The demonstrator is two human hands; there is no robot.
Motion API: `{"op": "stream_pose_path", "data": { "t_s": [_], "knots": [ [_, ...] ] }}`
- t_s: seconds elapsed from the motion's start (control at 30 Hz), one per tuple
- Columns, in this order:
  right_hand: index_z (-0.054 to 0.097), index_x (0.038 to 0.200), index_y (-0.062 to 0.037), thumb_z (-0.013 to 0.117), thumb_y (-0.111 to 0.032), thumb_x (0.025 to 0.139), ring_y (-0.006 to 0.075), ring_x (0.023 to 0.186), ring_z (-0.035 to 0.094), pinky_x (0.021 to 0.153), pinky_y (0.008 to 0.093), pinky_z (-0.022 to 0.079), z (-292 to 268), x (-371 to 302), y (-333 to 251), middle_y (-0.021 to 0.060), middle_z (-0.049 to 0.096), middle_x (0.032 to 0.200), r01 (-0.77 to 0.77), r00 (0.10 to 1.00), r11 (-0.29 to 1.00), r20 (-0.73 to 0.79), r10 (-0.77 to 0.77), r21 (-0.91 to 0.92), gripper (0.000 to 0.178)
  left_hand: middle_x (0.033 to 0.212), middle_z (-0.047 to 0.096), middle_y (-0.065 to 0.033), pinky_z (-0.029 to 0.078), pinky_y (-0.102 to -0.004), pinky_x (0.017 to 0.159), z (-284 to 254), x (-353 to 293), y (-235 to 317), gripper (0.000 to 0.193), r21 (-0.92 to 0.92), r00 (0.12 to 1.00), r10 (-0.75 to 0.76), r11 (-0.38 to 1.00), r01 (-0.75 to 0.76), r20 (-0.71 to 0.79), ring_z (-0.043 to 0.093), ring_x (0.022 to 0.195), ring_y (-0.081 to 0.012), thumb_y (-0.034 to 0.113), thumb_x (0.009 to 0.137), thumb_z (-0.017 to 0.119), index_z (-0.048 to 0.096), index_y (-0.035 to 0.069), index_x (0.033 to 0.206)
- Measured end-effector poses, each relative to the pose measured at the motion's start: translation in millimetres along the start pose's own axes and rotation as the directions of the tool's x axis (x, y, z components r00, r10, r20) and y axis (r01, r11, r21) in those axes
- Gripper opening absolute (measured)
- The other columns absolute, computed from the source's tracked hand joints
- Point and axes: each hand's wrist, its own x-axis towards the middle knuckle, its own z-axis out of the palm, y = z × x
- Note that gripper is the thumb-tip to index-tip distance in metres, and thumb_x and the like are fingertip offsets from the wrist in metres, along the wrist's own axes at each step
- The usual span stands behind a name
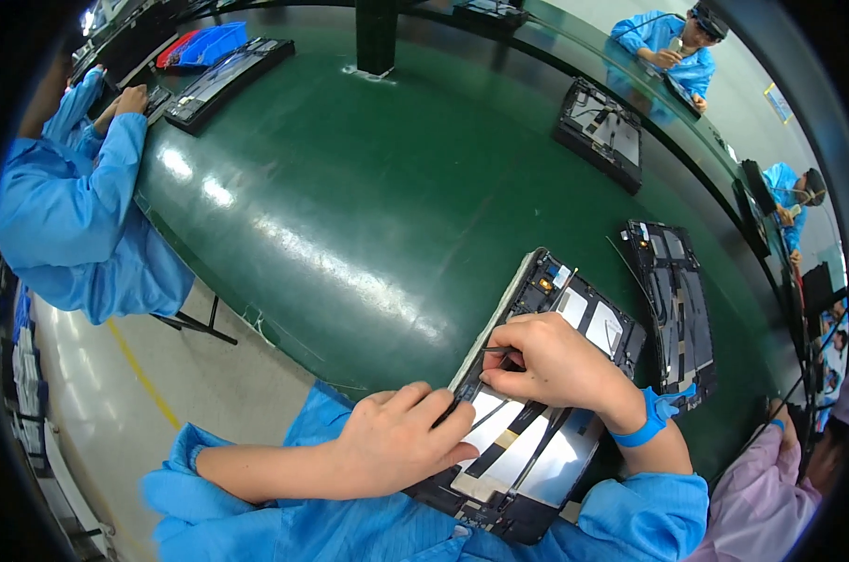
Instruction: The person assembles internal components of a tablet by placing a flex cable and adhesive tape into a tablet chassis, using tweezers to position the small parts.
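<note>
An opened tablet-like device (537,473), with a black frame, silver panels and dark ribbon cables, lies slanted at the table's near edge. My left hand (396,440) rests over its left side, fingers bent around the edge and thumb on the inner face. Above the middle of the device, my right hand (556,365) is closed in a pinch on a thin dark piece whose kind I cannot make out. A blue wrist strap (657,419) circles my right wrist.
A second opened device (673,309) lies just right of mine. Others lie at the far right (601,136) and far left (228,84), near a blue bin (214,44). A co-worker in blue (78,206) works at left; a person in pink (767,496) sits at right. A dark post (376,37) rises from the green table (368,187).
</note>
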Motion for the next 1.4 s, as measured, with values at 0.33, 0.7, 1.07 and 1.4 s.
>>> {"op": "stream_pose_path", "data": {
  "t_s": [0.33,0.7,1.07,1.4],
  "knots": [
    [0.054,0.070,0.0001,0.060,-0.010,0.063,0.0221,0.054,0.051,0.049,0.0295,0.040,0.9,-4.6,16.0,0.0093,0.052,0.061,0.139,0.988,0.989,-0.079,-0.134,0.056,0.013,0.082,0.050,-0.0064,0.038,-0.0284,0.054,0.9,6.5,-1.3,0.047,0.110,0.998,0.028,0.993,-0.034,0.051,0.045,0.074,-0.0185,0.037,0.068,0.054,0.050,0.003,0.100],
    [0.052,0.067,0.0000,0.062,-0.012,0.062,0.0209,0.053,0.051,0.047,0.0285,0.039,-4.3,-1.9,16.4,0.0085,0.051,0.060,0.062,0.998,0.996,-0.030,-0.060,0.066,0.017,0.079,0.049,-0.0075,0.033,-0.0296,0.053,-2.3,10.7,-2.5,0.046,0.119,0.996,0.020,0.992,-0.030,0.084,0.044,0.073,-0.0190,0.033,0.068,0.052,0.048,0.003,0.102],
    [0.055,0.068,-0.0030,0.062,-0.013,0.064,0.0213,0.056,0.051,0.049,0.0284,0.040,0.7,-15.2,14.4,0.0076,0.050,0.060,0.002,0.989,1.000,-0.150,0.001,0.022,0.013,0.073,0.048,-0.0056,0.032,-0.0292,0.054,-0.5,8.7,-9.2,0.047,0.035,0.994,0.062,0.997,-0.065,0.088,0.044,0.065,-0.0169,0.033,0.067,0.053,0.048,0.002,0.102],
    [0.055,0.069,0.0012,0.058,-0.012,0.065,0.0263,0.058,0.054,0.053,0.0315,0.043,-30.7,-2.4,22.8,0.0144,0.054,0.061,-0.086,0.985,0.996,-0.150,0.090,0.035,0.014,0.076,0.049,-0.0075,0.033,-0.0298,0.057,-0.9,8.1,-9.9,0.046,0.057,0.992,0.076,0.995,-0.082,0.101,0.045,0.069,-0.0186,0.033,0.069,0.051,0.047,0.003,0.103]
  ]
}}
